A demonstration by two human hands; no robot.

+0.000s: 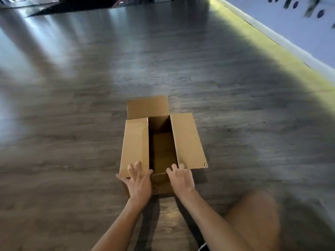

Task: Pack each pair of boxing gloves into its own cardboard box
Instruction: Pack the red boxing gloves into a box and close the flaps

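Cardboard box [188,142] open on floor; L hand [139,180], R hand [181,178] flat on near flaps, fingers spread.

Grey wood-grain floor [90,124] fills most of the view, streaked with pale light at the far left. A white baseboard [272,33] runs along the right under a pale wall [299,24] with blurred dark spots.

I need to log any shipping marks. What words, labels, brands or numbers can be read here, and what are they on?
None can be read.
Cardboard box: plain brown flaps and inside, no print, label or number visible.
Wall at upper right: dark marks and shapes, too blurred to read as text.
Floor: wood grain only, no signs.
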